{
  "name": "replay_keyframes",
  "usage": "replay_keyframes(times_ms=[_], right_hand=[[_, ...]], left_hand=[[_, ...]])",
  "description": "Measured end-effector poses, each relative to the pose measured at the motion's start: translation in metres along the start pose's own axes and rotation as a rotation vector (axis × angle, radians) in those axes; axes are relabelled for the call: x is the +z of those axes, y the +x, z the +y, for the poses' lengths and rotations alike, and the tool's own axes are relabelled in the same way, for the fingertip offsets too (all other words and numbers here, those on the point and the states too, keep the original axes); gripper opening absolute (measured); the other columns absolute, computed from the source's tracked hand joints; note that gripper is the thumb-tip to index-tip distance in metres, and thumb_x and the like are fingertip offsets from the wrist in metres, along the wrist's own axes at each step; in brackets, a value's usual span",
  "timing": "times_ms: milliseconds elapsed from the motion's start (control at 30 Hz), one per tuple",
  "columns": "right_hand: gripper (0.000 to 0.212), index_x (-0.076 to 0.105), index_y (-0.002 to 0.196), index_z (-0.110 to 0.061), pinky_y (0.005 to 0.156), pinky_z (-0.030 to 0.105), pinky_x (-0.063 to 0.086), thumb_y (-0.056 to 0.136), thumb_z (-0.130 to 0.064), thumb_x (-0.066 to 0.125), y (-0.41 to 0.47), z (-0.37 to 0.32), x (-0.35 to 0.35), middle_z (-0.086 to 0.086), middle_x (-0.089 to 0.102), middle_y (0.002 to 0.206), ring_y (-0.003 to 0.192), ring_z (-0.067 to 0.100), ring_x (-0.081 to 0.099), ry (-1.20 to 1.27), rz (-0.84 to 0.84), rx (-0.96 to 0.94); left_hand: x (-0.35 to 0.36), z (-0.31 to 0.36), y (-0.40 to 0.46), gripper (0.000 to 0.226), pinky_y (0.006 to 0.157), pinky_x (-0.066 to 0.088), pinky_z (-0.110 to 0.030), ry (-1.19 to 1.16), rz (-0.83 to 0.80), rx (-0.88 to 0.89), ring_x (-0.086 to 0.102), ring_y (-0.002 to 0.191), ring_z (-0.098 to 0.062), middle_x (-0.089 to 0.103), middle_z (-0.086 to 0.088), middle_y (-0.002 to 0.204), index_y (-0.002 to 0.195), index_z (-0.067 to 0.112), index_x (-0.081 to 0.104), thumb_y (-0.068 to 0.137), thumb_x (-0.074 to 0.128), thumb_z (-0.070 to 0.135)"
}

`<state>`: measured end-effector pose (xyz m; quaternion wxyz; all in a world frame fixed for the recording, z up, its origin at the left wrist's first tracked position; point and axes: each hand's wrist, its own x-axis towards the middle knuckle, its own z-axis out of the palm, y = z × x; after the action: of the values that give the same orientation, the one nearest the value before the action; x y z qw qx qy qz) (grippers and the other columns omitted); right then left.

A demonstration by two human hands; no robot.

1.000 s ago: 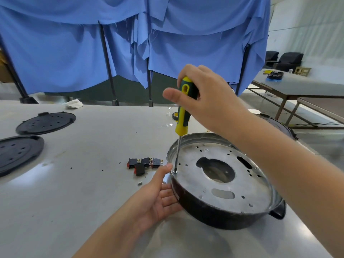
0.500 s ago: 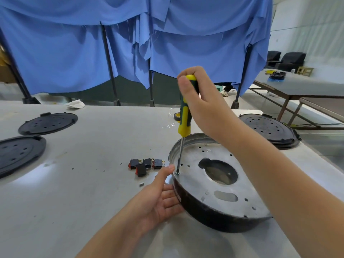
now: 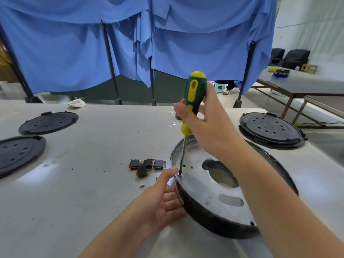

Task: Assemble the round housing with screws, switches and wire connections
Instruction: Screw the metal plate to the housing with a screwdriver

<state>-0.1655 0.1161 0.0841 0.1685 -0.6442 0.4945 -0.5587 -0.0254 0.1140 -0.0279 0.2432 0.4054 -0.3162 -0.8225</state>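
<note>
Round housing (image 3: 219,185) lies flat, left hand (image 3: 162,200) bracing it open-palmed; right hand (image 3: 208,120) grips upright screwdriver (image 3: 194,94).

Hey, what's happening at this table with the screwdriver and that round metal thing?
A person is driving a screw into a round black housing with a silver metal plate on a grey table. The right hand grips a green and yellow screwdriver, its tip on a screw near the plate's left rim. The left hand steadies the housing's side. Small black and red rocker switches lie loose beside it, not yet fitted.
</note>
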Motion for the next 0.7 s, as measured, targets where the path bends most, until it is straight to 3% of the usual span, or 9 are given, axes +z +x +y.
replay_keyframes(times_ms=[133,233,367,467,533,600,700], right_hand=[[0.025,0.041,0.117,-0.026,0.085,0.036,0.057,0.098,-0.010,0.047,-0.001,0.011,-0.004,0.002,0.065,0.104,0.097,0.015,0.067,0.131,-0.181,0.177],[0.026,0.052,0.112,-0.023,0.086,0.030,0.056,0.092,-0.006,0.057,-0.003,0.011,-0.015,-0.001,0.070,0.099,0.092,0.011,0.069,0.127,-0.206,0.167],[0.037,0.065,0.095,-0.022,0.065,0.009,0.051,0.066,-0.037,0.082,-0.008,0.006,-0.018,-0.003,0.071,0.081,0.065,0.001,0.063,-0.057,-0.097,0.082],[0.055,0.059,0.078,-0.018,0.051,0.005,0.040,0.054,-0.064,0.075,-0.012,0.008,-0.012,-0.007,0.055,0.059,0.052,0.002,0.049,-0.233,0.043,0.072],[0.065,0.055,0.076,-0.015,0.049,0.008,0.039,0.056,-0.075,0.062,-0.012,0.010,-0.009,-0.005,0.049,0.058,0.052,0.001,0.044,-0.310,0.069,0.091],[0.059,0.058,0.083,-0.021,0.050,0.011,0.039,0.062,-0.076,0.053,-0.011,0.012,-0.007,-0.008,0.055,0.066,0.058,-0.003,0.048,-0.299,-0.008,0.142],[0.035,0.059,0.098,-0.033,0.052,0.010,0.041,0.077,-0.060,0.060,-0.009,0.013,-0.009,-0.014,0.064,0.080,0.060,-0.008,0.054,-0.150,-0.120,0.216]], left_hand=[[0.000,0.000,0.000,0.077,0.072,0.061,-0.037,0.013,0.002,0.005,0.070,0.098,-0.034,0.072,-0.023,0.104,0.103,-0.005,0.068,0.052,0.074,0.053],[0.000,-0.001,0.000,0.079,0.071,0.061,-0.036,0.008,0.002,0.005,0.070,0.100,-0.034,0.072,-0.023,0.105,0.104,-0.005,0.068,0.052,0.074,0.053],[0.000,-0.001,0.001,0.080,0.069,0.061,-0.036,0.015,-0.001,0.001,0.069,0.100,-0.035,0.072,-0.023,0.105,0.107,-0.005,0.067,0.053,0.073,0.054],[-0.001,0.000,0.001,0.082,0.072,0.061,-0.036,0.027,-0.005,-0.005,0.070,0.098,-0.034,0.072,-0.023,0.105,0.109,-0.005,0.065,0.052,0.074,0.055],[0.000,0.000,0.001,0.083,0.071,0.061,-0.036,0.030,-0.002,-0.001,0.070,0.098,-0.034,0.072,-0.023,0.105,0.107,-0.005,0.066,0.049,0.075,0.055],[0.000,0.000,0.001,0.083,0.067,0.061,-0.035,0.030,0.005,0.001,0.071,0.095,-0.034,0.072,-0.023,0.104,0.104,-0.004,0.068,0.046,0.076,0.054],[0.000,-0.001,0.001,0.083,0.064,0.060,-0.033,0.037,0.005,0.000,0.073,0.090,-0.031,0.073,-0.022,0.103,0.104,-0.004,0.068,0.045,0.077,0.054]])
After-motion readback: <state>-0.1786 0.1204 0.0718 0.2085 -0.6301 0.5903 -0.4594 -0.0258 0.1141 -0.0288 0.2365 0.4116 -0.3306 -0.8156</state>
